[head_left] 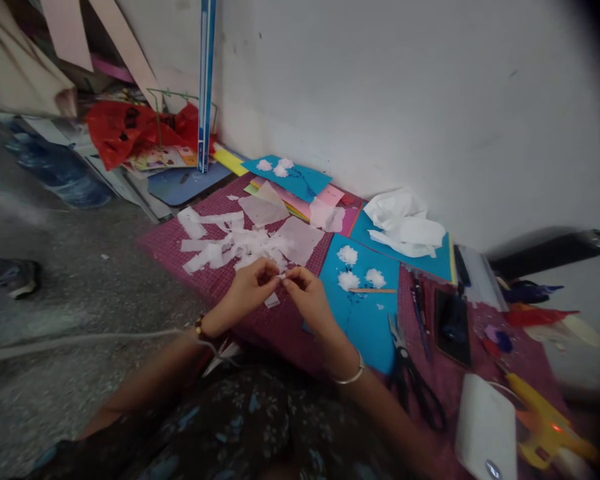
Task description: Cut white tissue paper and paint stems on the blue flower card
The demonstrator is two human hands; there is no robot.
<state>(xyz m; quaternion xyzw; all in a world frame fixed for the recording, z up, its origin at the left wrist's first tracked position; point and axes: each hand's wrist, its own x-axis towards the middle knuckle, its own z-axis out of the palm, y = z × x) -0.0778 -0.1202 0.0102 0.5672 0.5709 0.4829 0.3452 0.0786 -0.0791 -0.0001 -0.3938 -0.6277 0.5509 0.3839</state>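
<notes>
The left hand and the right hand meet over the near side of the maroon-covered table, thumbs and forefingers clamped on a small scrap of white paper between them; its exact shape is too small to tell. Just beyond the left hand lies a loose heap of torn white paper strips. To the right of the right hand, a blue card bears three fluffy white paper clusters, with a flat wooden stick lying at the lower two. Black-handled scissors lie with their blades on this card's right edge. Farther right are a dark smartphone and, nearer, a yellow glue gun showing a red light. At the far side, another blue card with similar clusters rests on stacked coloured paper.
</notes>
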